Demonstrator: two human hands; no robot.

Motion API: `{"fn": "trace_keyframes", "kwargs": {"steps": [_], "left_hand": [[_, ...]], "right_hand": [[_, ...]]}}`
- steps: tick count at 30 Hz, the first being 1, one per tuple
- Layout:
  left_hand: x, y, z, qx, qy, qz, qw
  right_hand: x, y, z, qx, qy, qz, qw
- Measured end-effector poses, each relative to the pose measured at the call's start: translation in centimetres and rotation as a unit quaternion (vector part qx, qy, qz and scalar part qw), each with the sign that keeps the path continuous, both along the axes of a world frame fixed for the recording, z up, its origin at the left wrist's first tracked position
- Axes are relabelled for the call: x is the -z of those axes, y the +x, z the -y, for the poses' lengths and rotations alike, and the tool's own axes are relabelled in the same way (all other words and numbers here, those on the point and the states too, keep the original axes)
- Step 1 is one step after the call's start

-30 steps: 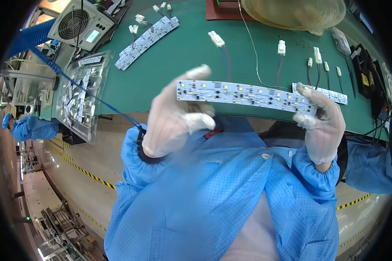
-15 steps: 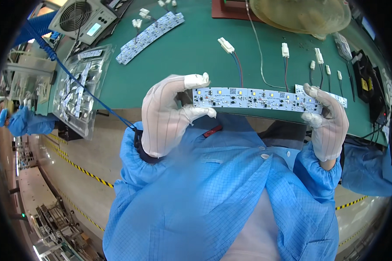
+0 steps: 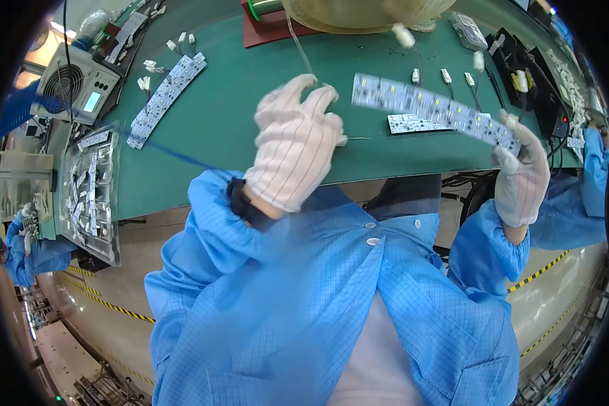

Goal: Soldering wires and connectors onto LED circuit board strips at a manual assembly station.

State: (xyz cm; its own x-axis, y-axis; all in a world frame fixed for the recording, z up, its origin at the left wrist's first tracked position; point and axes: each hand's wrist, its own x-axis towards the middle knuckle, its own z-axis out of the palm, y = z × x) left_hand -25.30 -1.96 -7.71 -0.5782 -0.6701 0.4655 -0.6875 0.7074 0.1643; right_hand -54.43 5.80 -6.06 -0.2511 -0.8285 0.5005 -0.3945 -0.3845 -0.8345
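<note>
In my right hand (image 3: 523,172) is one end of a long white LED circuit board (image 3: 426,107), pinched between thumb and fingers. The board is tilted, its left end higher, and blurred by motion. White connectors (image 3: 404,36) on its wires stick up beyond its far edge. My left hand (image 3: 296,143), gloved like the right, is over the green table with its fingers curled but apart. A thin clear tube (image 3: 299,44) passes behind that hand; I see no grip on it. Under the held board a second LED board (image 3: 413,124) lies on the table.
Joined LED boards (image 3: 166,98) with connectors lie at the left. Beyond them stand a clear tray (image 3: 115,203) of boards and a grey fan unit (image 3: 81,84). A translucent bowl-like vessel (image 3: 358,17) is at the back, and a black holder (image 3: 521,68) at the right.
My left hand has let go of the board and turned palm down over the table. My right hand keeps its end, now swung up and tilted. The whole view has shifted right.
</note>
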Motion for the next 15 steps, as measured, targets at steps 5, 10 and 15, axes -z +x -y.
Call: {"fn": "trace_keyframes", "kwargs": {"steps": [5, 10, 15], "left_hand": [[0.1, 4.1, 1.3, 0.040, -0.048, 0.066, 0.996], [-1.5, 6.9, 1.6, 0.025, -0.067, 0.025, 0.997], [-2.1, 6.7, 1.5, -0.002, -0.084, -0.029, 0.996]], "right_hand": [[1.6, -1.3, -1.2, -0.084, 0.103, 0.046, 0.990], [1.4, -1.1, 0.7, -0.077, 0.163, -0.150, 0.972], [2.3, -0.2, 3.4, -0.050, 0.141, -0.149, 0.977]]}}
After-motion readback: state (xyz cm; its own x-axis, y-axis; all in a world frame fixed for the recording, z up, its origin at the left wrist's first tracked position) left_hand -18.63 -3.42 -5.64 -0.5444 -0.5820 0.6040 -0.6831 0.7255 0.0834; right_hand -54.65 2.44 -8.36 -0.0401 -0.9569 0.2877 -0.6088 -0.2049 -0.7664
